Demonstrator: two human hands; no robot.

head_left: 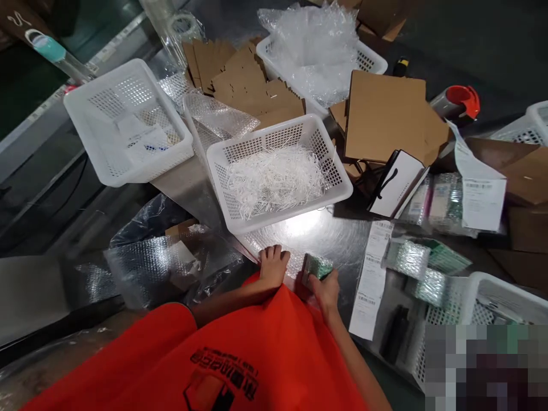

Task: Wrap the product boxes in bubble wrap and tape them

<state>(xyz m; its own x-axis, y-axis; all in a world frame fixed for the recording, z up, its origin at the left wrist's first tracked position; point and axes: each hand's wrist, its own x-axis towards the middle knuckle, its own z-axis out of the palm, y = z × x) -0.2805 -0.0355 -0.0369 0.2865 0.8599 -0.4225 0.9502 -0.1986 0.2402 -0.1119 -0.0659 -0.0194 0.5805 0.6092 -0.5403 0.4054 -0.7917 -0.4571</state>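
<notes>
My left hand (273,266) lies palm down at the near edge of the metal table, its fingers stretched out over a strip of bubble wrap (295,264). Just to its right, my right hand (327,291) grips a small green box (317,266), its thumb on the near side. The box rests on the bubble wrap, and its underside is hidden. Beyond both hands stands a white plastic basket (280,220) of white shredded filler or strings (278,180).
Left is another white basket (128,165) with packets. Flat cardboard (385,117), a tape dispenser (460,103) and a basket of clear plastic cushioning (314,54) stand behind. Printed labels (370,285) and bubble-wrapped packages (409,258) lie right. Bubble wrap (145,268) hangs at left.
</notes>
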